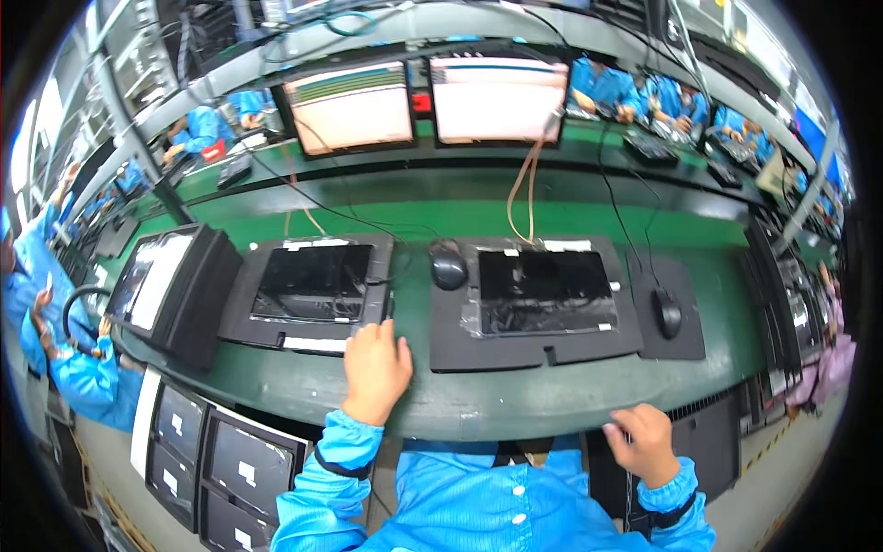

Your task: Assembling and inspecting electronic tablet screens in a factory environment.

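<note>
At the left black tray (241, 306), the hold of the outstretched left hand (376, 370) cannot be made out; the right hand (646, 445) hovers, half-open, empty, by the green table (515, 396).

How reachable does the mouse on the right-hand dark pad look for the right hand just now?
Probably yes: the right hand seems empty, and only green tabletop and the dark pad appear to lie between it and the black mouse.

Left hand (377, 370) extended forward, right hand (647, 447) farther back, fingers (629, 419) bent.
</note>
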A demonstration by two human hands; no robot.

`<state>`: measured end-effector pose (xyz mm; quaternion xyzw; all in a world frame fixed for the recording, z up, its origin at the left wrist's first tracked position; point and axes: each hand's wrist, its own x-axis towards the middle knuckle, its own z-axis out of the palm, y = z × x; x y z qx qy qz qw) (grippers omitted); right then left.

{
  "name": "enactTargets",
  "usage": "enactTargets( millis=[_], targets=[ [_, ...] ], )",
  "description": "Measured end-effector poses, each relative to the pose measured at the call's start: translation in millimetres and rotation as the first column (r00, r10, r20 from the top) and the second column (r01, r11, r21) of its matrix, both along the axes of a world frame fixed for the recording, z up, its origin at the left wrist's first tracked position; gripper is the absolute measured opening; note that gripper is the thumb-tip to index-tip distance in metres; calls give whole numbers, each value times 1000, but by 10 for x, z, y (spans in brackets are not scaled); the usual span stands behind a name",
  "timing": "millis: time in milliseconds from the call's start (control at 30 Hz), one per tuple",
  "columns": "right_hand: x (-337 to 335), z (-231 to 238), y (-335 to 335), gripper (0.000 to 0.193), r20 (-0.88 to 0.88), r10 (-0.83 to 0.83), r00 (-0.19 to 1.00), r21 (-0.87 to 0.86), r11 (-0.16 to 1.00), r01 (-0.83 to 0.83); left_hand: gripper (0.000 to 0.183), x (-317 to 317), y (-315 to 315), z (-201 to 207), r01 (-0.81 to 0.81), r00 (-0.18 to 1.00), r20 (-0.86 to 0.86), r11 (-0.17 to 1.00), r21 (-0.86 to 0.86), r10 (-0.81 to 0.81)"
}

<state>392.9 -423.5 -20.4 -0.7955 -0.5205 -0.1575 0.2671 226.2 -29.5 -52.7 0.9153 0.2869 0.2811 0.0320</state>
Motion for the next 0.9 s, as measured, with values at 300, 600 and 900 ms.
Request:
enactTargets(
  millis=[300, 600, 900],
  targets=[
    [-35, 359, 2358, 27, 148, 634, 759, -153, 773, -616, 40, 246, -265, -184, -229, 921, -260, 943, 240, 289],
    [27, -21, 3319, 27, 195, 798, 570, -375, 598, -708, 20, -109, -460, -158, -130, 941, 254, 932, -339, 224],
    [-1161, 353, 3186, 21, -216, 894, 393, -25, 397, -917, 34, -2119, -824, -30, 68, 822, 552, 939, -337, 138]
  ],
)
